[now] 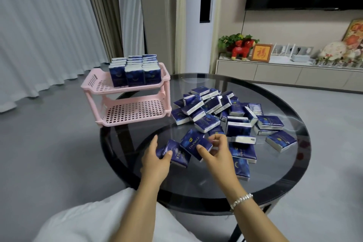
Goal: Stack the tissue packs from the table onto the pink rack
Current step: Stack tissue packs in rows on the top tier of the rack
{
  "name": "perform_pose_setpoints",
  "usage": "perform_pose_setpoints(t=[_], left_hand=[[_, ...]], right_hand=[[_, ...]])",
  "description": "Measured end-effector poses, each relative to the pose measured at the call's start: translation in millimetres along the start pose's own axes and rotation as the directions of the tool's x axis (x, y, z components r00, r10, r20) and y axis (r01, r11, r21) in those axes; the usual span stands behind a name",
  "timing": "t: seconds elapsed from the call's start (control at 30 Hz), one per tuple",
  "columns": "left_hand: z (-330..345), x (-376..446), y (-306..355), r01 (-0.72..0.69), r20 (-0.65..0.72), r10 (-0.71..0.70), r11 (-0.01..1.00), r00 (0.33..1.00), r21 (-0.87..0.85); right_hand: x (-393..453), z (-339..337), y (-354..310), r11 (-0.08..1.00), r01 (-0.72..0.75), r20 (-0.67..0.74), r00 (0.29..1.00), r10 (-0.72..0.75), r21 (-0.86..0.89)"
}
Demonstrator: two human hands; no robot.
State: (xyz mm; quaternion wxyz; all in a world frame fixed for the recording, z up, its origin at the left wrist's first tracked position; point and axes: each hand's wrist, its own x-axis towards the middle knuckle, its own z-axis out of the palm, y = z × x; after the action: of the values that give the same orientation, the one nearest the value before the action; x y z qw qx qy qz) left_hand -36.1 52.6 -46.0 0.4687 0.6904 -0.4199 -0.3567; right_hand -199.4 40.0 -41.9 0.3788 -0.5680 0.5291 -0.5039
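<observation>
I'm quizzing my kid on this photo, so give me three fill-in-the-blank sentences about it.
1. The tissue packs already stacked stand on the rack's ____ shelf.
2. The loose packs lie on a round ____ table.
3. The bracelet is on the ____ wrist.

Missing words: top; glass; right

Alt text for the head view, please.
Left hand and right hand each grip a blue tissue pack from a loose pile on a round glass table; pink rack behind holds upright packs on top, lower shelf bare.
</observation>
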Motion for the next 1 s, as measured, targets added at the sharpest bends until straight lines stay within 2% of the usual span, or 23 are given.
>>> perform_pose_setpoints(t=[0.13,0.2,0.27,0.37,0.43,0.63,0.83,0.93,1.0], left_hand=[[-8,3,3,-0.107,0.176,0.062,0.959,0.982,0.263],[-10,2,1,-0.188,0.141,0.14,0.885,0.98,0.426],[-12,0,1,-0.264,0.087,0.253,0.845,0.963,0.464],[-11,-1,-2,-0.298,0.033,0.314,0.852,0.949,0.431],[-11,-2,-4,-0.305,-0.026,0.342,0.868,0.939,0.391],[-16,-3,-7,-0.169,-0.172,0.205,0.964,0.963,0.204],[-17,-1,-6,-0.153,-0.169,0.159,0.987,0.973,0.049],[-18,-3,-3,-0.171,-0.189,0.163,0.985,0.968,-0.025],[-19,-4,-2,-0.163,-0.151,0.152,0.984,0.977,-0.066]], right_hand=[[0,17,9,0.992,-0.061,0.058,0.996,0.068,-0.114],[1,20,12,0.989,-0.113,0.066,0.991,0.119,-0.095],[1,21,11,0.988,-0.151,0.048,0.987,0.151,-0.003],[-2,21,7,0.961,-0.223,0.003,0.974,0.226,0.165],[-4,22,6,0.939,-0.275,0.013,0.96,0.279,0.205],[-9,37,1,0.853,-0.451,0.169,0.892,0.419,0.262],[0,45,-8,0.821,-0.503,0.309,0.853,0.421,0.268],[1,47,-7,0.82,-0.462,0.272,0.882,0.384,0.339],[1,44,-8,0.806,-0.442,0.254,0.895,0.367,0.394]])
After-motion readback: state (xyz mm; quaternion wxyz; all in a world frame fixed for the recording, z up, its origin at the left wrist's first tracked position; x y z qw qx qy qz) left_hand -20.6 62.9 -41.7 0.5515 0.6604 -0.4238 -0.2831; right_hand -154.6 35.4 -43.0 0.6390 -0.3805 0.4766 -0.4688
